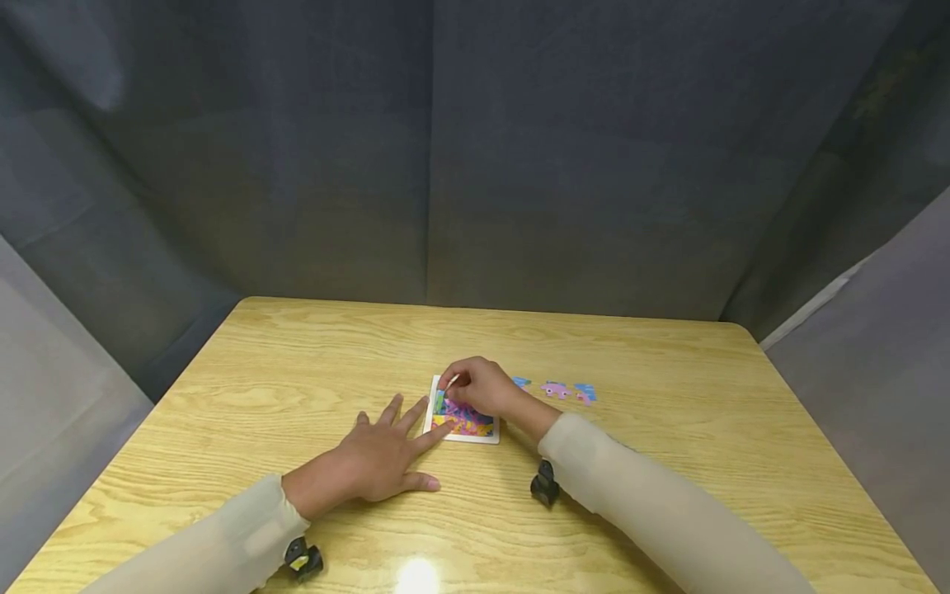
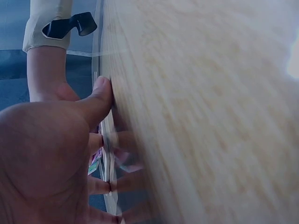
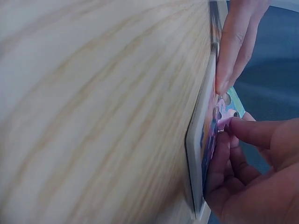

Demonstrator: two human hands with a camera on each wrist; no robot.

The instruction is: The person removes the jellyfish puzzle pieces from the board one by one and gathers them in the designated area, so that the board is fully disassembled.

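A small puzzle tray (image 1: 490, 437) with a white rim lies flat on the light wooden desk (image 1: 668, 396), near the middle and a little toward the person. It is a near-square rectangle whose slightly longer side seems to run away from the person, with its edges roughly square to the desk's edges. A bright picture in pink, yellow and blue fills most of it.

The right hand (image 1: 481, 386) rests over the far left part of the tray. Its fingers are curled, and the thumb and fingertips pinch one puzzle piece (image 3: 223, 122) right at the picture's surface; the right wrist view shows the piece touching the other pieces in the tray.

The left hand (image 1: 378, 458) lies palm down on the desk just left of the tray. Its fingers are spread and straight, and the fingertips (image 1: 442, 429) touch the tray's left edge and near corner. The left wrist view shows the thumb and fingers pressed flat on the wood.

To the right of the tray, behind the right wrist, three loose pieces lie in a row on the desk: a small blue piece (image 1: 522, 381), a pink piece (image 1: 555, 389) and a blue-and-pink piece (image 1: 585, 393). They lie near one another but apart from the tray.

Both arms wear pale beige sleeves (image 1: 653, 503).
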